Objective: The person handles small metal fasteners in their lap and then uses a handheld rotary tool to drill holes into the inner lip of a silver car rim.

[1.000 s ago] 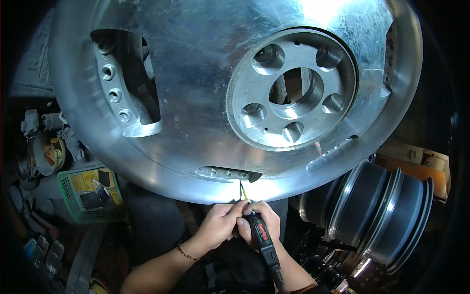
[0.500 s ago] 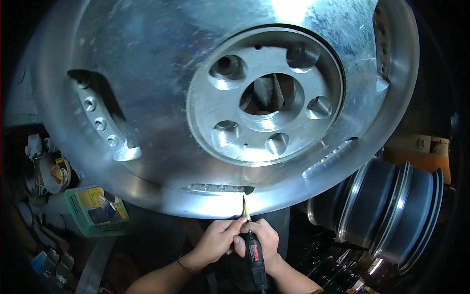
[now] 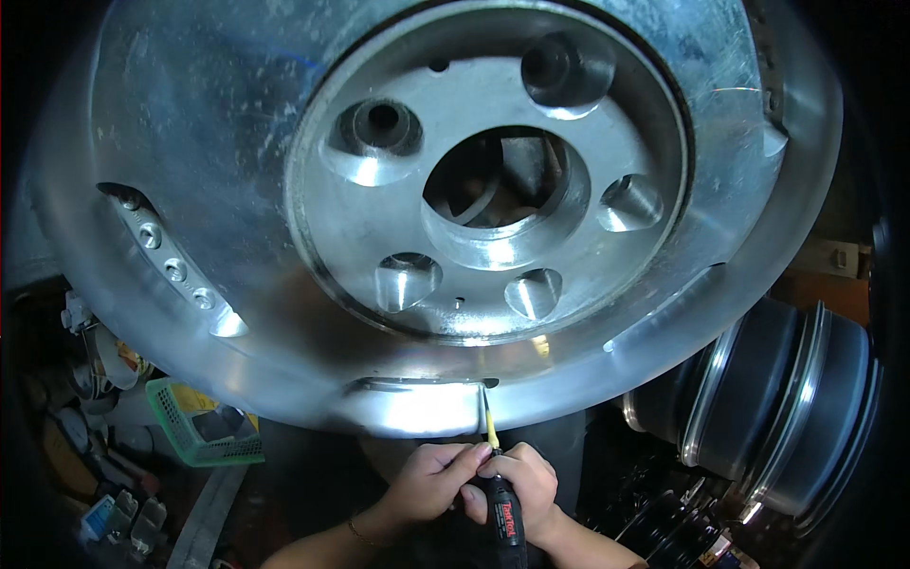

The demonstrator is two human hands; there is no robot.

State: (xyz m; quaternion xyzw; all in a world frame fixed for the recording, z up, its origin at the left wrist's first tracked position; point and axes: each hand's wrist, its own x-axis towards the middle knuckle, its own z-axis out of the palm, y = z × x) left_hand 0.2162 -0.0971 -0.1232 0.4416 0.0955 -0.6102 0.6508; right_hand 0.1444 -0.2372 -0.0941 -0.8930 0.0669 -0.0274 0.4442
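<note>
A large silvery metal wheel (image 3: 237, 123) with a round hub and several lug holes fills the upper part of the view. My right hand (image 3: 527, 484) wraps round a slim black-handled tool (image 3: 505, 517) that has a thin yellow shaft (image 3: 490, 422). Its fine tip meets the wheel's lower lip, beside the right end of a slot (image 3: 491, 383) cut there. My left hand (image 3: 436, 482) is closed, thumb and fingers pinching the tool's front end by the base of the shaft. Both hands are pressed together just below the rim.
More wheel rims (image 3: 758, 408) lie stacked on their sides at the right. At the left, a green plastic basket (image 3: 180, 431) holds yellow and dark items. Below it stretches a flat grey bar (image 3: 218, 512), with assorted small tools and parts around it.
The wheel appears larger, its hub further left, as my view shifts closer. Both hands and the tool sit slightly lower and right in view; the tip remains by the slot's right end.
</note>
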